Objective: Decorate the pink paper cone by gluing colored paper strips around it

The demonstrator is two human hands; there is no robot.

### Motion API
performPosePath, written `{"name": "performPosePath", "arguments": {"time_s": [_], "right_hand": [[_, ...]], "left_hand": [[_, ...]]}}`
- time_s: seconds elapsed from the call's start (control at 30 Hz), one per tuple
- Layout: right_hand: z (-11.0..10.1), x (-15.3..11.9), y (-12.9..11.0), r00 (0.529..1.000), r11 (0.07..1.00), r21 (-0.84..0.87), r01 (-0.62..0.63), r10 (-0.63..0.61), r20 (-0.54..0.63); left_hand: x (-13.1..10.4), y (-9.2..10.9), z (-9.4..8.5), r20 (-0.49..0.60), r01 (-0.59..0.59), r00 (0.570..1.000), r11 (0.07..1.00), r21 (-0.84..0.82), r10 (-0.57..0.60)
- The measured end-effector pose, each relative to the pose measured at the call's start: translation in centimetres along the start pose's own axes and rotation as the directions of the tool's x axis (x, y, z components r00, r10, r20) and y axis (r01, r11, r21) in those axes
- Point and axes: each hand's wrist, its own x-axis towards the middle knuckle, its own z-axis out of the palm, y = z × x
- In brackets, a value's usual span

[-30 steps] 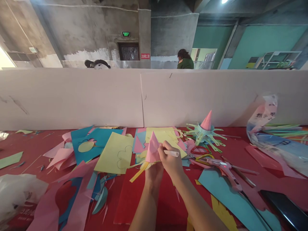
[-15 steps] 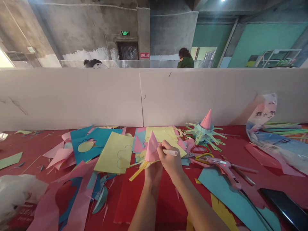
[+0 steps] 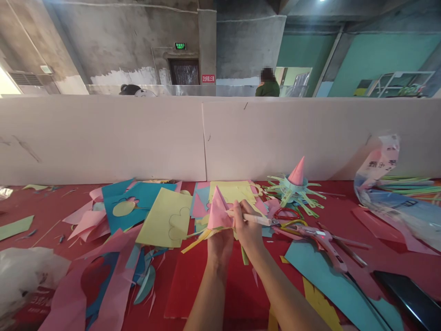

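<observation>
Centrally, we hold a pink cone (image 3: 217,214).
Our left hand (image 3: 220,243) grips below it, our right hand (image 3: 248,231) pinches a white pen (image 3: 257,219) beside it; overpressing could dent the cone.

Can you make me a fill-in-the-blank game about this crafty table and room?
1. The left hand holds a paper cone coloured ____.
2. The hand that holds the pen is the ____ one.
3. The sheet just left of the paper cone, with a curvy outline drawn on it, is ____.
4. The exit sign on the back wall glows ____.

Missing words: pink; right; yellow; green.
</observation>
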Motion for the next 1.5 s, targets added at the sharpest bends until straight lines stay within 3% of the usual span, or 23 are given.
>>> {"name": "performPosePath", "arguments": {"time_s": [0.17, 0.37, 0.8, 1.5], "right_hand": [[-0.02, -0.06, -0.37, 0.999, 1.000, 0.024, 0.018, -0.017, -0.039], [0.12, -0.06, -0.16, 0.997, 0.980, 0.192, -0.060, 0.049, 0.064], [0.48, -0.19, -0.42, 0.998, 0.999, 0.050, 0.023, -0.026, 0.062], [0.44, -0.28, -0.30, 0.997, 0.996, 0.042, 0.072, -0.072, 0.000]], "left_hand": [[-0.12, -0.09, 0.12, -0.009, -0.010, 1.000, 1.000, 0.016, 0.010], [-0.19, -0.02, 0.36, 0.009, 0.010, 1.000, 1.000, 0.028, -0.010], [-0.37, 0.06, -0.10, -0.111, 0.046, 0.992, 0.997, -0.055, -0.052], [-0.31, 0.07, -0.24, -0.063, 0.025, 0.998, 0.998, -0.049, -0.028]]}}
